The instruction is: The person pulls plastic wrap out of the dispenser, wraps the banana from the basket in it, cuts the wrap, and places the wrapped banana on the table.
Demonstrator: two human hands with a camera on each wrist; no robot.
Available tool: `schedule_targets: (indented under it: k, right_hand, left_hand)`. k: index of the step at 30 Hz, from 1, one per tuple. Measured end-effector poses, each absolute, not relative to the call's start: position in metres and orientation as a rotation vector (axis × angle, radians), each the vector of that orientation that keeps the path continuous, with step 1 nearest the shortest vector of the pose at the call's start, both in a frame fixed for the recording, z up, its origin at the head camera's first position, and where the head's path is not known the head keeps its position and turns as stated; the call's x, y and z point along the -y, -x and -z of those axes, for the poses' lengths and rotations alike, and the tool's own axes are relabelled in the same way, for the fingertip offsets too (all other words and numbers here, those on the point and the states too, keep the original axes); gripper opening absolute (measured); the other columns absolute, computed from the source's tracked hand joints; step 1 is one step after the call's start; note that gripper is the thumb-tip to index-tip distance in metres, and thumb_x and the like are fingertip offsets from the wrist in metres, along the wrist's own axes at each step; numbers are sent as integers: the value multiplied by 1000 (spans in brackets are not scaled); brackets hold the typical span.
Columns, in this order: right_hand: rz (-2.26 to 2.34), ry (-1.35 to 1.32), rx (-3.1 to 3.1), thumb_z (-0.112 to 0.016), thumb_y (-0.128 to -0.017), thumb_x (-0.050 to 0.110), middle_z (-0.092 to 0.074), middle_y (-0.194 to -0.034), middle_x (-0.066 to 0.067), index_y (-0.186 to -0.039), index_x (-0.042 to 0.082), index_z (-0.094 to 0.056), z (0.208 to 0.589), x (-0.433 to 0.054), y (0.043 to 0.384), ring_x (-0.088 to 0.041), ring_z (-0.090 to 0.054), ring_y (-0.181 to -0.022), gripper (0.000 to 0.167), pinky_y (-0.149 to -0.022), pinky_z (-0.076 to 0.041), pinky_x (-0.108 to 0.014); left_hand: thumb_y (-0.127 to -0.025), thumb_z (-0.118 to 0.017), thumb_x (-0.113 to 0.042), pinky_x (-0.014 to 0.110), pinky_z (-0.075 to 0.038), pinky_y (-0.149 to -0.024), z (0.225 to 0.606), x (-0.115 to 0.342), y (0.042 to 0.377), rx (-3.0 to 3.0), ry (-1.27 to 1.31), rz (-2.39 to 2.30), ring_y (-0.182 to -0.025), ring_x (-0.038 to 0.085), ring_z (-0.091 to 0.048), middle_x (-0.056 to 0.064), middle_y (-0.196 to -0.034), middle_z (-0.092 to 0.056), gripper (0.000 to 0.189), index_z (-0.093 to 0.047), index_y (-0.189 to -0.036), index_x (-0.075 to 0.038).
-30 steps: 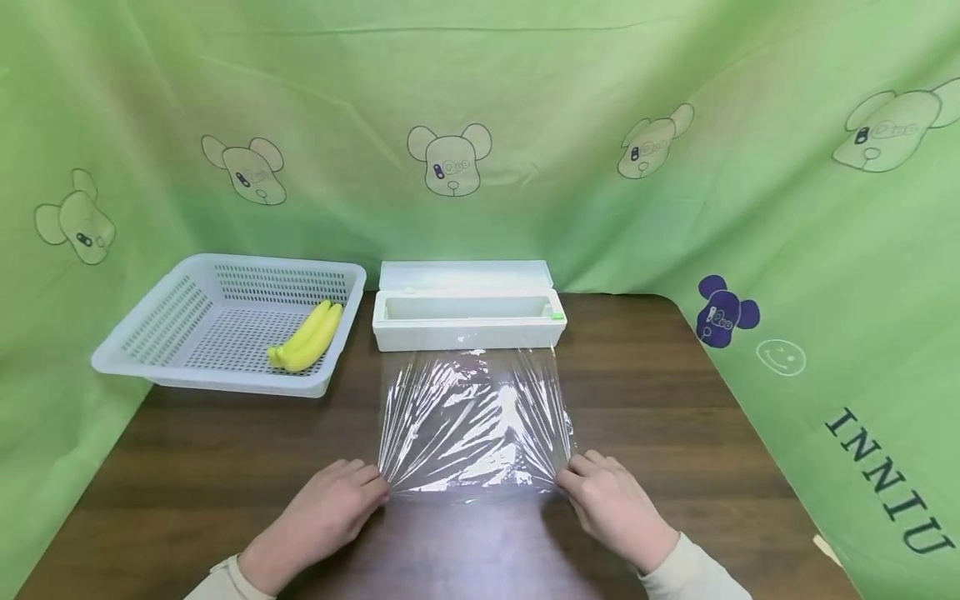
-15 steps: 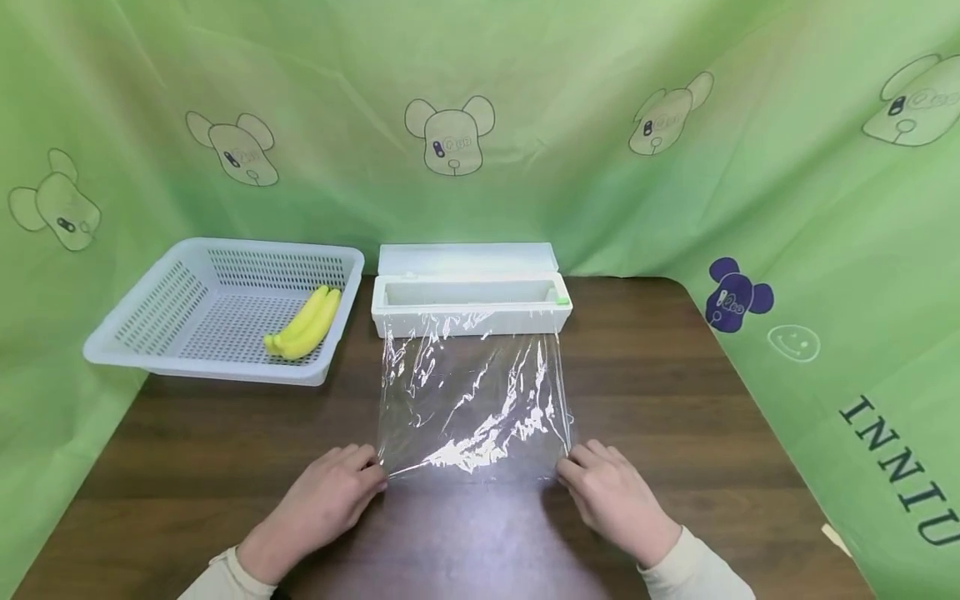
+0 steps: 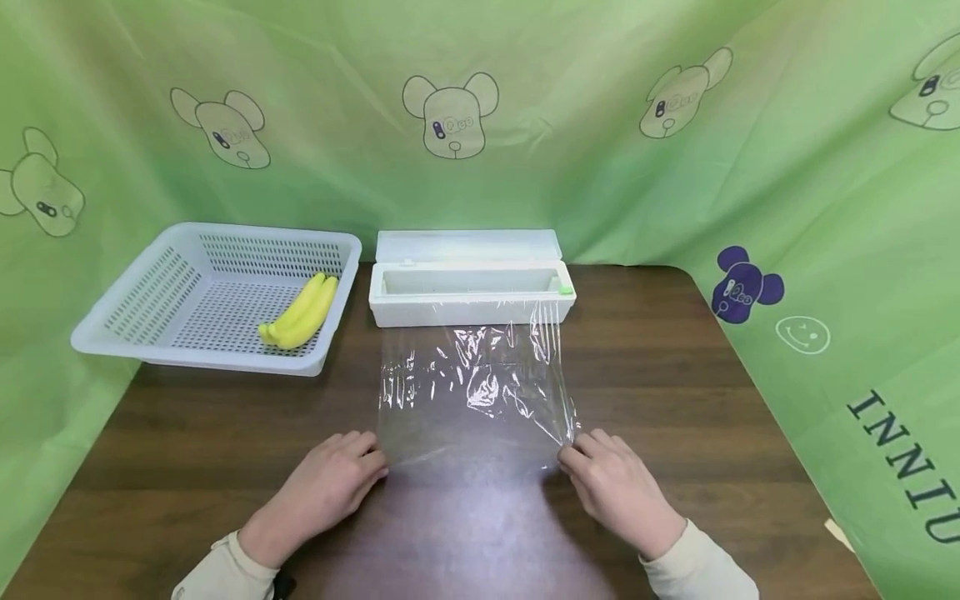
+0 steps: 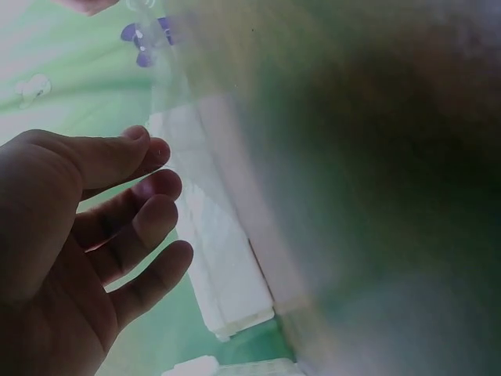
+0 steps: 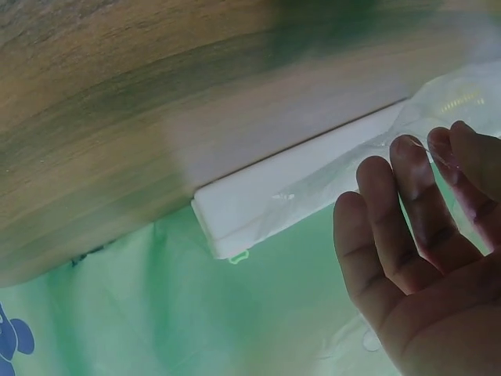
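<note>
A sheet of clear plastic wrap stretches over the table from a white dispenser box toward the person. The left hand pinches its near left corner between thumb and index finger. At the near right corner the right hand pinches the film the same way. In the left wrist view, the left hand's other fingers are loosely bent and spread. The right wrist view has the right hand with thumb and index together at the film's edge. The box lid stands raised at the back.
Left of the box, a white plastic basket holds yellow bananas. A green curtain with bear-head drawings hangs behind and beside the dark wooden table. A small green piece sits at the box's right end.
The whole scene has shifted upward in the head view as the camera tilts down. Both hands keep their pinch on the film, and the shiny creases in it have lessened.
</note>
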State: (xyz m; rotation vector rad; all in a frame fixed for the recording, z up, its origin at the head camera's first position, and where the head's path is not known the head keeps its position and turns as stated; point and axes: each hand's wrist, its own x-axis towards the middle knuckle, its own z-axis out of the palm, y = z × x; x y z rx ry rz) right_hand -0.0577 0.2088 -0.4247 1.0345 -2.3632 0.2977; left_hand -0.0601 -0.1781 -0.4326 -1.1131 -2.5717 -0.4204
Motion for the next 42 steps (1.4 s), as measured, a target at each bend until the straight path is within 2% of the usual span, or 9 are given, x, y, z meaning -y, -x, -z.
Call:
schedule_targets:
  k: [6,11,14,18,26,31,37,42]
  right_hand:
    - [-313,-1027,2364,-58,-85,13,-51,-73,1,-79,8,-61,428,-206,62,-22,-46,-63,8,-50,-34,-31]
    - [-292,-995,2405,-59,-87,12,-51,-72,0,-79,8,-60,429,-198,68,-23,-47,-64,9,-50,-35,-32]
    - [-268,-971,2439,-67,-85,8,-50,-72,-2,-77,8,-58,431,-191,74,-25,-48,-65,12,-52,-36,-34]
    - [-227,-950,2486,-80,-75,4,-51,-72,-4,-78,7,-58,434,-183,84,-27,-50,-66,23,-52,-38,-36]
    - [-132,-831,2662,-85,-73,6,-55,-74,-7,-79,7,-61,435,-176,97,-33,-54,-70,25,-54,-42,-41]
    - [-148,-784,2799,-87,-73,12,-56,-78,-6,-82,9,-61,430,-182,91,-33,-56,-74,28,-57,-45,-44]
    - [-194,-762,2979,-90,-71,28,-54,-80,-3,-89,8,-65,418,-194,78,-30,-55,-76,37,-61,-48,-45]
    - [-356,-743,3150,-89,-71,42,-61,-95,-7,-108,4,-69,397,-204,73,-30,-61,-85,57,-73,-53,-49]
  left_hand:
    - [-84,-82,-11,27,-40,-57,431,178,67,2623,1097,394,-65,14,-45,-5,-75,-45,15,-67,-79,-11]
    - [-85,-81,-12,32,-44,-59,432,175,74,2672,1073,356,-67,17,-49,-5,-75,-46,16,-66,-80,-12]
    - [-86,-81,-13,33,-45,-61,433,171,80,2713,1061,331,-69,18,-52,-4,-76,-48,16,-65,-81,-13]
    - [-87,-79,-14,35,-46,-63,433,164,87,2771,1043,296,-72,21,-55,-2,-77,-52,15,-66,-83,-11]
    - [-88,-78,-17,42,-51,-68,433,157,98,2893,983,257,-78,25,-60,2,-81,-58,14,-68,-89,-8]
    - [-89,-79,-21,43,-52,-69,432,161,95,2936,989,256,-81,26,-60,4,-86,-60,19,-71,-97,-6]
    - [-88,-80,-30,39,-50,-68,432,169,87,2954,982,294,-79,22,-54,3,-90,-55,32,-73,-106,-4]
    - [-87,-80,-36,42,-53,-75,426,175,80,2990,931,403,-86,24,-60,5,-98,-60,46,-70,-116,-2]
